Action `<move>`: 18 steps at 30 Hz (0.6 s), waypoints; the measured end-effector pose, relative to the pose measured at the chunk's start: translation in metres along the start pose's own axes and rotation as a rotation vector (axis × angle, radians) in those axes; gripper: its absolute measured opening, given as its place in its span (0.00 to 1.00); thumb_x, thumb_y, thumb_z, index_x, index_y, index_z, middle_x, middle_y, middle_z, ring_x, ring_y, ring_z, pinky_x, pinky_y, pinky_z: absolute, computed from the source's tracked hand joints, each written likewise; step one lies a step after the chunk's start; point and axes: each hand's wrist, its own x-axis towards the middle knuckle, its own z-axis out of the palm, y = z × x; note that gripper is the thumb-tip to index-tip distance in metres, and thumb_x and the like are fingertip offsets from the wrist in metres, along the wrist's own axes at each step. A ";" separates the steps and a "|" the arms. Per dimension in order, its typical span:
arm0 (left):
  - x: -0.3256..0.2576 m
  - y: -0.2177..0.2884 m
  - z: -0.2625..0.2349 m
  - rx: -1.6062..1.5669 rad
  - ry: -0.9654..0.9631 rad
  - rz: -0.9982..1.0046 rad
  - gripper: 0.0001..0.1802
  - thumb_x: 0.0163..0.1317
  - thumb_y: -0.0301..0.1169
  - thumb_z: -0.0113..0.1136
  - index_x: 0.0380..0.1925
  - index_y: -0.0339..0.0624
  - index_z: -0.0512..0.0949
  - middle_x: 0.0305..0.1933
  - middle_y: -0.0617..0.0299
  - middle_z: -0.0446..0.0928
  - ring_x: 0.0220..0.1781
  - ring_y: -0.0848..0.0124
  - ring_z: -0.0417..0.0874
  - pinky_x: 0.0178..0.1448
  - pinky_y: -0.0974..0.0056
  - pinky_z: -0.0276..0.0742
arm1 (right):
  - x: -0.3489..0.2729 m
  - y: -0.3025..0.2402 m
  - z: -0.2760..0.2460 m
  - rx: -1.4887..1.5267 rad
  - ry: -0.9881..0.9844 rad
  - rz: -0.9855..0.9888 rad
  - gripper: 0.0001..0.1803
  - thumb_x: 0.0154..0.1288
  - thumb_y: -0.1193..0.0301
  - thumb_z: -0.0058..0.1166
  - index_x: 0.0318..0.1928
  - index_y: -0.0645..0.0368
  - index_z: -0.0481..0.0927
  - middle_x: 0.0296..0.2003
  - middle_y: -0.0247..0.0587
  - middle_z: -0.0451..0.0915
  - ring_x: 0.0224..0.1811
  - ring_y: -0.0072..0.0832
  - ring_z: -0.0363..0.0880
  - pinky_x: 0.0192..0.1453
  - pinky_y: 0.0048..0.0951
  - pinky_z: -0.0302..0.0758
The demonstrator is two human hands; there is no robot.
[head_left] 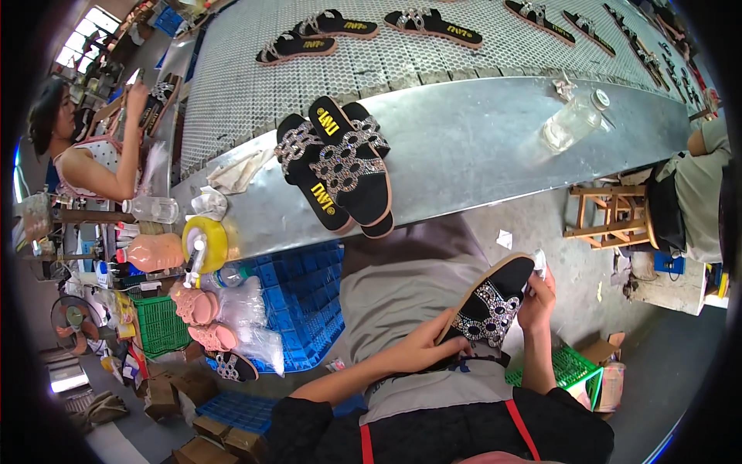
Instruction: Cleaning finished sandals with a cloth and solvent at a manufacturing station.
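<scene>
My left hand (pixel 427 342) is closed around one end of a black slide sandal (pixel 506 278) with a rhinestone-studded strap and a tan sole edge, held tilted over my lap. My right hand (pixel 539 298) is beside the sandal's other end, its fingers closed on a small white wad (pixel 539 263), perhaps cloth or tissue, against the sole's rim. Ahead of me, several matching sandals (pixel 344 166) lie stacked crosswise on a metal ledge (pixel 456 131).
Beyond the ledge runs a mesh conveyor (pixel 232 85) carrying more sandals (pixel 433 27). A clear bottle (pixel 572 124) stands on the ledge at right; a crumpled cloth (pixel 238 172) and yellow tape roll (pixel 207 243) lie left. Blue crates (pixel 301 309) stand below. A co-worker (pixel 100 155) sits far left.
</scene>
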 end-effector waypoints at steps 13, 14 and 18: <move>0.023 0.255 -0.083 0.136 0.590 0.801 0.16 0.76 0.31 0.55 0.58 0.34 0.72 0.45 0.50 0.83 0.40 0.61 0.90 0.38 0.55 0.92 | 0.015 -0.009 0.006 0.181 -0.140 0.056 0.08 0.72 0.72 0.48 0.47 0.61 0.75 0.30 0.40 0.77 0.22 0.26 0.66 0.28 0.27 0.65; 0.035 0.283 -0.091 0.139 0.585 0.789 0.16 0.75 0.31 0.56 0.57 0.34 0.72 0.45 0.50 0.82 0.40 0.60 0.90 0.38 0.53 0.92 | 0.016 -0.006 0.007 0.197 -0.106 0.048 0.08 0.71 0.72 0.48 0.47 0.61 0.75 0.30 0.40 0.77 0.22 0.26 0.66 0.28 0.27 0.65; 0.083 0.411 -0.161 0.264 0.715 0.806 0.24 0.72 0.37 0.58 0.59 0.31 0.68 0.49 0.44 0.82 0.45 0.51 0.89 0.39 0.49 0.90 | 0.007 -0.006 0.012 0.139 -0.119 0.036 0.11 0.70 0.71 0.50 0.50 0.61 0.76 0.30 0.41 0.78 0.23 0.26 0.68 0.27 0.26 0.66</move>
